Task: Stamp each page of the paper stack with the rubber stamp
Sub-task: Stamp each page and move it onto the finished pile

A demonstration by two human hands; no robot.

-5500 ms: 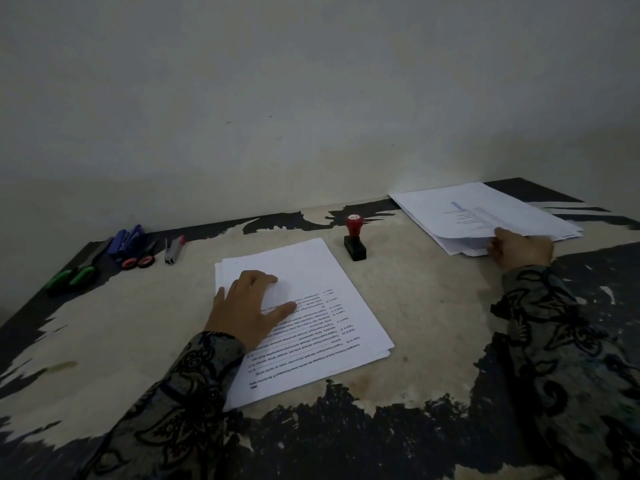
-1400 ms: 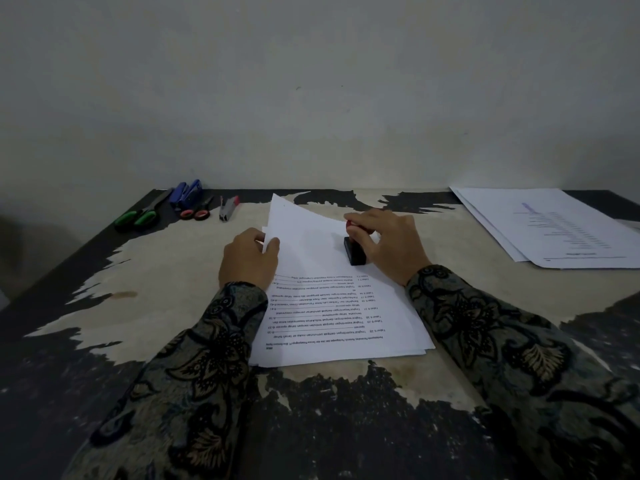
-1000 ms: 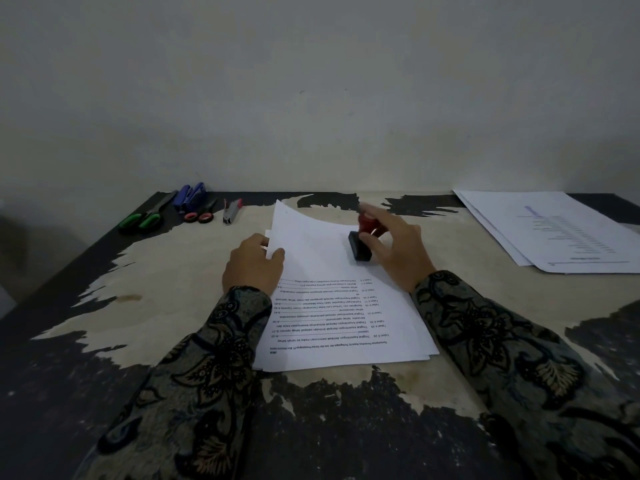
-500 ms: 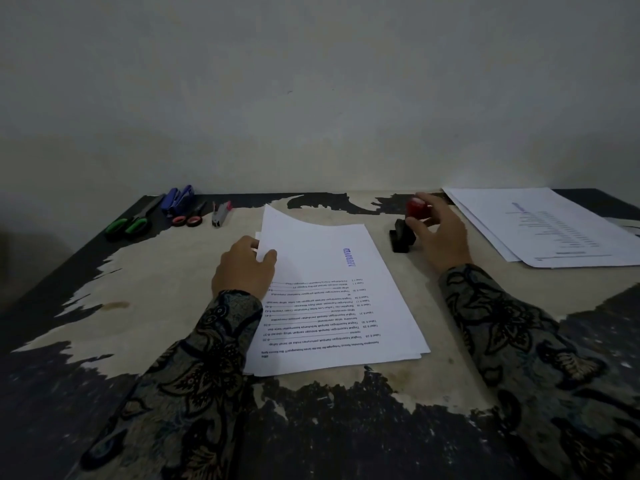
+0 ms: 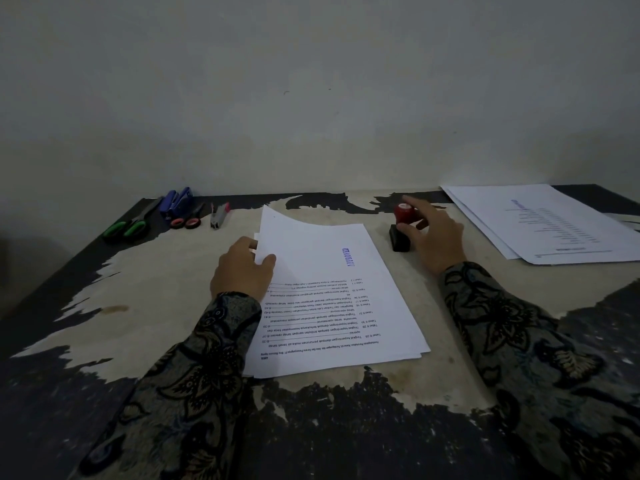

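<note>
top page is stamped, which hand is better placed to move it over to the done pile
Left. The left hand already pinches the lifted far-left corner of the top page, while the right hand rests on the rubber stamp, standing on the table beside the stack.

- At centre of the worn, peeling dark desk [image 5: 346,427]: white printed paper stack [image 5: 332,306], top sheet's far left corner lifted in the left hand [image 5: 242,268].
- Just right of the stack's far corner: red-knobbed black rubber stamp [image 5: 401,230], upright on the desk, right hand [image 5: 433,233] touching it.
- Far right, well apart: second pile of white printed sheets [image 5: 540,223].
- Far left, along the wall: green-handled scissors [image 5: 130,225], blue stapler [image 5: 178,202], red-handled scissors [image 5: 188,220], grey-and-red staple remover [image 5: 219,216].
</note>
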